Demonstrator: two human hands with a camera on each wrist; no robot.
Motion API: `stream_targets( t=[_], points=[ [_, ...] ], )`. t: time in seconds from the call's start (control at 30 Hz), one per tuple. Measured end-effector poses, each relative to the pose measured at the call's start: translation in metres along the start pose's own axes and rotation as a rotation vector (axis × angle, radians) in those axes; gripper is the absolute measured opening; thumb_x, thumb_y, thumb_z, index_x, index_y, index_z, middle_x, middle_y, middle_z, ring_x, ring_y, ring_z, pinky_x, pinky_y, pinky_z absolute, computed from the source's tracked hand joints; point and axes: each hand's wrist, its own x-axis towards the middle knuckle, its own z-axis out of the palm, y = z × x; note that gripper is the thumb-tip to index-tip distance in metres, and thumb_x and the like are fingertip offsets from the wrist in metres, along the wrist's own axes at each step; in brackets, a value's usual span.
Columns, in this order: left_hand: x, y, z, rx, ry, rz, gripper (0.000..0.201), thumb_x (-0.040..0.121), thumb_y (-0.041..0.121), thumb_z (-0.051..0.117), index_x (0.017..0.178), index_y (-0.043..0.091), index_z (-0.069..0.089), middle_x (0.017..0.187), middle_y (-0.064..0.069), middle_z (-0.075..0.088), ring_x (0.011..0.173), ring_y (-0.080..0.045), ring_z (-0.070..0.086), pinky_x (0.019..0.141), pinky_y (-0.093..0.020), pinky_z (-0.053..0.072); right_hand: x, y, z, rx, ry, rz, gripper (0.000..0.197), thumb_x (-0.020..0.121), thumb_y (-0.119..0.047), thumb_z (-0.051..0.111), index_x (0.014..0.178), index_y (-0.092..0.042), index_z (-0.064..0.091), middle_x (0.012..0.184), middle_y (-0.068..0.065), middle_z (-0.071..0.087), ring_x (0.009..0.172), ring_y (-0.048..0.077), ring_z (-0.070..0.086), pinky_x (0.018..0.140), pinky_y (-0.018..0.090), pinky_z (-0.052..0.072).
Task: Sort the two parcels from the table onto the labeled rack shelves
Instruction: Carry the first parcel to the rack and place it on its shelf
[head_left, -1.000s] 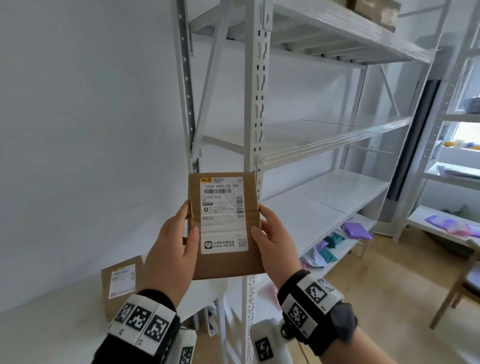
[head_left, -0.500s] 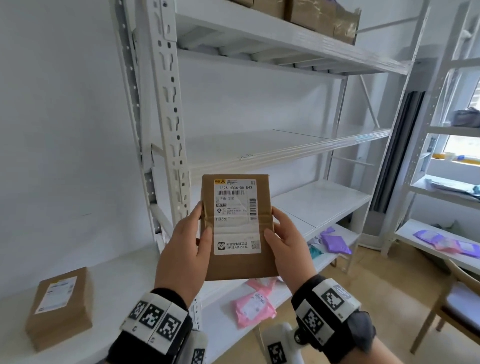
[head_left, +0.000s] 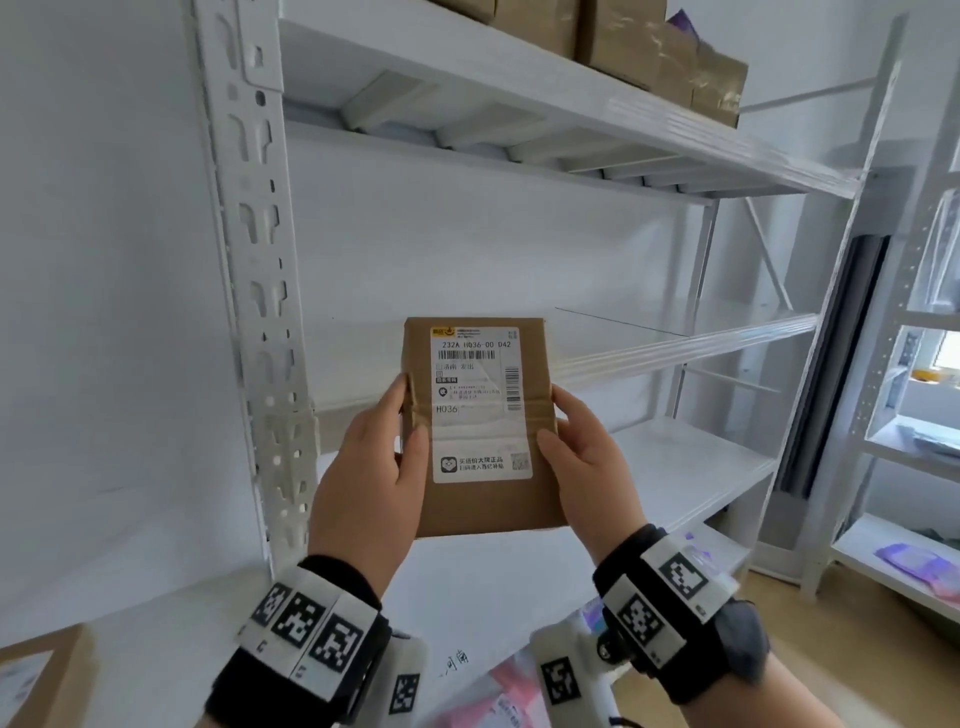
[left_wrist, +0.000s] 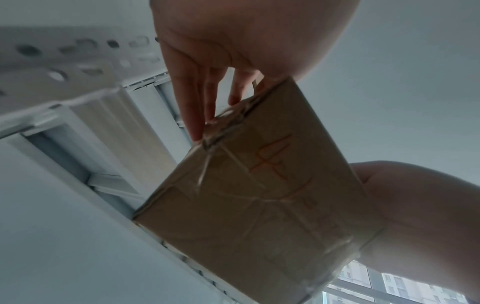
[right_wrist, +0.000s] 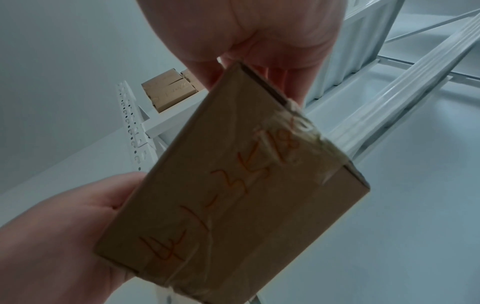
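Note:
I hold a brown cardboard parcel (head_left: 485, 499) upright in front of the white rack (head_left: 244, 270), its white shipping label facing me. My left hand (head_left: 384, 457) grips its left edge and my right hand (head_left: 576, 447) grips its right edge. In both wrist views the parcel's taped back (left_wrist: 259, 205) (right_wrist: 233, 185) carries orange handwriting, with the left hand's fingers (left_wrist: 197, 98) and the right hand's fingers (right_wrist: 283, 80) behind it. A second brown parcel (head_left: 36, 675) lies on the white table (head_left: 156, 597) at the bottom left.
Several brown boxes (head_left: 639, 47) stand on the rack's top shelf (head_left: 571, 124). The middle shelf (head_left: 649, 353) runs just behind the held parcel. Pink and purple mailer bags (head_left: 493, 696) lie low down. Another white rack (head_left: 909, 364) stands at the right.
The view has swung right and up toward the rack, and the rack post now sits left of the parcel. Both hands still hold the parcel the same way. The table parcel slid to the frame's corner.

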Motion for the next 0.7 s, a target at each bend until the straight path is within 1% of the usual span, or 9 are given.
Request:
stream_targets(
  t=[0.07, 0.13, 0.23, 0.3, 0.43, 0.5, 0.6, 0.63, 0.7],
  points=[
    [0.019, 0.004, 0.009, 0.003, 0.018, 0.012, 0.049, 0.094, 0.039, 0.033, 0.143, 0.035, 0.026, 0.131, 0.005, 0.051, 0.095, -0.013, 0.060, 0.079, -0.037, 0.055, 0.024, 0.000, -0.005, 0.015, -0.002, -0.020, 0.045, 0.092, -0.009, 0.042, 0.125, -0.039, 0.048, 0.103, -0.006, 0.071, 0.089, 0.011, 0.068, 0.074, 0.025, 0.054],
    [0.038, 0.008, 0.014, 0.023, 0.031, 0.033, 0.049, 0.095, 0.039, 0.033, 0.143, 0.033, 0.026, 0.129, 0.004, 0.052, 0.098, -0.014, 0.059, 0.080, -0.037, 0.055, 0.045, 0.000, -0.008, 0.028, 0.002, -0.037, 0.044, 0.092, -0.009, 0.041, 0.120, -0.043, 0.047, 0.103, -0.006, 0.071, 0.089, 0.010, 0.068, 0.072, 0.021, 0.053],
    [0.062, 0.011, 0.017, 0.058, 0.053, 0.037, 0.049, 0.095, 0.041, 0.032, 0.143, 0.034, 0.027, 0.128, 0.003, 0.052, 0.096, -0.015, 0.060, 0.079, -0.039, 0.056, 0.070, -0.001, -0.008, 0.053, -0.005, -0.058, 0.044, 0.093, -0.010, 0.041, 0.123, -0.041, 0.047, 0.104, -0.004, 0.071, 0.092, 0.014, 0.068, 0.078, 0.030, 0.055],
    [0.076, 0.014, 0.018, 0.089, 0.069, 0.034, 0.049, 0.095, 0.043, 0.031, 0.142, 0.035, 0.026, 0.129, 0.004, 0.051, 0.096, -0.016, 0.060, 0.080, -0.038, 0.055, 0.089, -0.003, -0.008, 0.057, -0.014, -0.079, 0.044, 0.092, -0.010, 0.041, 0.128, -0.036, 0.047, 0.104, -0.003, 0.071, 0.092, 0.015, 0.068, 0.079, 0.032, 0.055],
    [0.107, 0.017, 0.020, 0.146, 0.108, 0.013, 0.049, 0.095, 0.044, 0.030, 0.143, 0.035, 0.025, 0.132, 0.004, 0.050, 0.101, -0.016, 0.059, 0.086, -0.038, 0.052, 0.127, -0.010, -0.009, 0.095, -0.058, -0.129, 0.043, 0.092, -0.009, 0.041, 0.129, -0.032, 0.048, 0.099, -0.004, 0.071, 0.087, 0.011, 0.067, 0.070, 0.023, 0.051],
    [0.122, 0.020, 0.021, 0.162, 0.126, -0.005, 0.048, 0.095, 0.044, 0.030, 0.142, 0.036, 0.025, 0.132, 0.004, 0.051, 0.103, -0.015, 0.058, 0.087, -0.039, 0.051, 0.145, -0.014, -0.008, 0.110, -0.092, -0.145, 0.043, 0.093, -0.009, 0.040, 0.128, -0.031, 0.049, 0.096, -0.004, 0.071, 0.085, 0.010, 0.067, 0.066, 0.021, 0.050],
    [0.142, 0.025, 0.025, 0.181, 0.152, -0.052, 0.047, 0.095, 0.042, 0.030, 0.142, 0.037, 0.026, 0.132, 0.004, 0.052, 0.107, -0.014, 0.056, 0.087, -0.033, 0.048, 0.174, -0.015, -0.007, 0.111, -0.128, -0.170, 0.041, 0.092, -0.010, 0.041, 0.127, -0.030, 0.051, 0.092, -0.005, 0.070, 0.085, 0.013, 0.066, 0.071, 0.028, 0.052],
    [0.148, 0.027, 0.027, 0.190, 0.158, -0.067, 0.047, 0.095, 0.042, 0.029, 0.141, 0.037, 0.026, 0.132, 0.004, 0.052, 0.107, -0.014, 0.056, 0.087, -0.033, 0.048, 0.183, -0.015, -0.007, 0.105, -0.139, -0.175, 0.042, 0.092, -0.011, 0.041, 0.127, -0.030, 0.050, 0.094, -0.003, 0.071, 0.087, 0.016, 0.067, 0.074, 0.032, 0.053],
    [0.159, 0.030, 0.032, 0.206, 0.166, -0.096, 0.046, 0.094, 0.043, 0.029, 0.140, 0.038, 0.026, 0.131, 0.003, 0.053, 0.105, -0.017, 0.057, 0.088, -0.039, 0.050, 0.202, -0.014, -0.006, 0.099, -0.178, -0.184, 0.042, 0.091, -0.012, 0.041, 0.128, -0.028, 0.050, 0.099, 0.000, 0.071, 0.092, 0.019, 0.067, 0.082, 0.039, 0.055]
  ],
)
